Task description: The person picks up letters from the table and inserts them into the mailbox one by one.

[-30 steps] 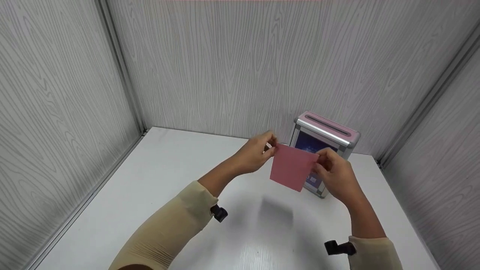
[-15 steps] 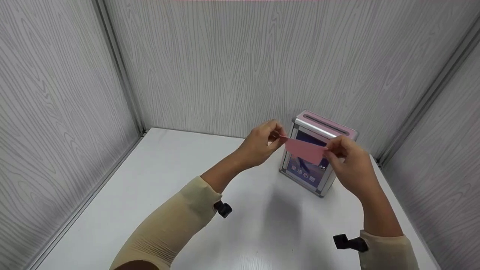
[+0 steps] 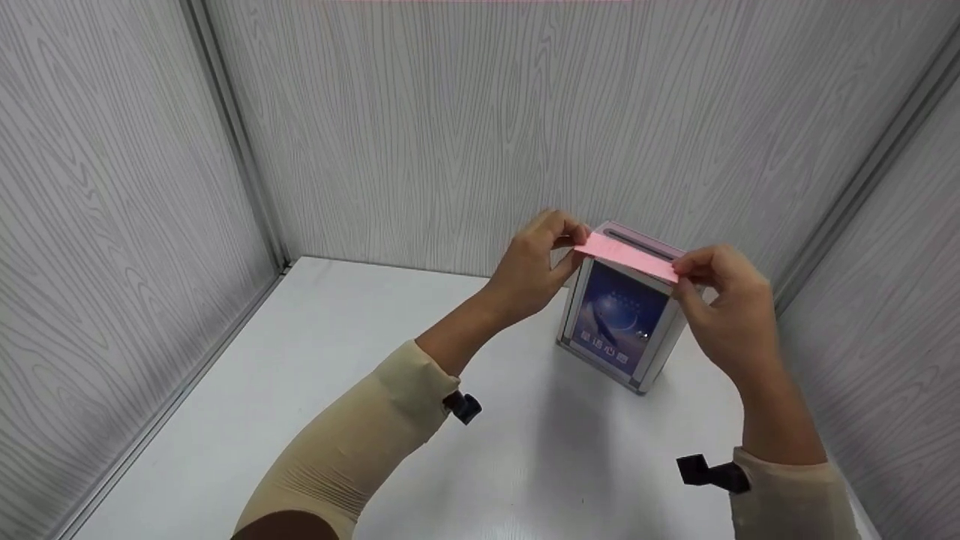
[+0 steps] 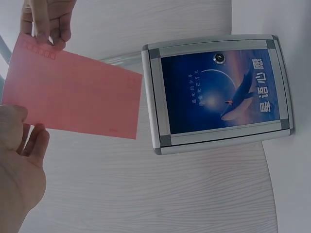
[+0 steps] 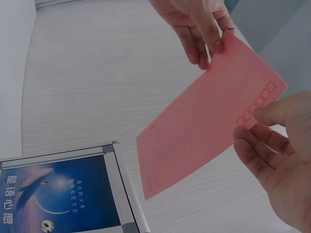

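Holding a pink envelope (image 3: 626, 256) between both hands, we are keeping it nearly flat in the air just above the top of a small box (image 3: 621, 322). Our left hand (image 3: 534, 268) is pinching one short end of the envelope, thumb and fingers curled onto its edge, so that grip is grasping the paper. Our right hand (image 3: 726, 309) is pinching the opposite end in the same way, near the row of small printed squares visible in the right wrist view (image 5: 252, 110). The envelope is hanging over the front upper edge of the box, close to the slot (image 3: 639, 244) in its pink lid; whether paper and lid are touching we cannot tell. The box is standing upright on the white tabletop (image 3: 300, 360) near the back wall, its silver-framed front panel showing a blue night-sky picture with a whale (image 4: 223, 92). We are wearing beige sleeves (image 3: 352, 457) on both arms.
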`<state>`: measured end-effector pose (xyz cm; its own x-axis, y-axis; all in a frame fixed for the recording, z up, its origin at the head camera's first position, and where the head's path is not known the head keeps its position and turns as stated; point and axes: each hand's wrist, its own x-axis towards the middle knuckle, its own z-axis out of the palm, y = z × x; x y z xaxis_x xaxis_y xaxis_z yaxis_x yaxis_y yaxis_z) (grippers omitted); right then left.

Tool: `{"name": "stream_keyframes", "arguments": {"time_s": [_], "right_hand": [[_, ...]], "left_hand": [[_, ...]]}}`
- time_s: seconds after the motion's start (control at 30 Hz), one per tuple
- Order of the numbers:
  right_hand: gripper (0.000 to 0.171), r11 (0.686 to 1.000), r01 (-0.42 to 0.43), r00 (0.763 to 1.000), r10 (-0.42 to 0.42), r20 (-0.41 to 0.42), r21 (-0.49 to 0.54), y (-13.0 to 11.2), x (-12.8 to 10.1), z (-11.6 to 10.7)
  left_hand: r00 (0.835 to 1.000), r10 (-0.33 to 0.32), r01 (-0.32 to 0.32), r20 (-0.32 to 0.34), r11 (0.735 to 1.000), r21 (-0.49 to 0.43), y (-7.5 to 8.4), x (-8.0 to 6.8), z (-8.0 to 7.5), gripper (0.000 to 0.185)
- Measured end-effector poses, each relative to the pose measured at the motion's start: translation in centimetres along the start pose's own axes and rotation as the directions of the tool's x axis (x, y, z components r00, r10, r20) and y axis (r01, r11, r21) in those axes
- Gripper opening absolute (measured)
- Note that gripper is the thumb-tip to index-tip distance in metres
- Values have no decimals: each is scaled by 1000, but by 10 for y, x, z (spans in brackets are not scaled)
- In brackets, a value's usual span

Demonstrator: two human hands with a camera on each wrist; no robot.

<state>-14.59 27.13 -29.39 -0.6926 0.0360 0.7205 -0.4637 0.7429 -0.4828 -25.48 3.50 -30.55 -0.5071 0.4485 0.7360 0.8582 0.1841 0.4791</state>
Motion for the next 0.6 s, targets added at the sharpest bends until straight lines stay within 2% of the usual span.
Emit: {"name": "stream_keyframes", "arguments": {"time_s": [0.23,0.6], "right_hand": [[13,1000,-24,999,24,-22,8,6,11,-4],[11,994,-97,995,98,15,-44,23,20,-3]], "left_hand": [[999,2,-3,-39,1000,-27,-2,13,8,10],[998,-35,33,-52,998,-45,-20,23,27,5]]}}
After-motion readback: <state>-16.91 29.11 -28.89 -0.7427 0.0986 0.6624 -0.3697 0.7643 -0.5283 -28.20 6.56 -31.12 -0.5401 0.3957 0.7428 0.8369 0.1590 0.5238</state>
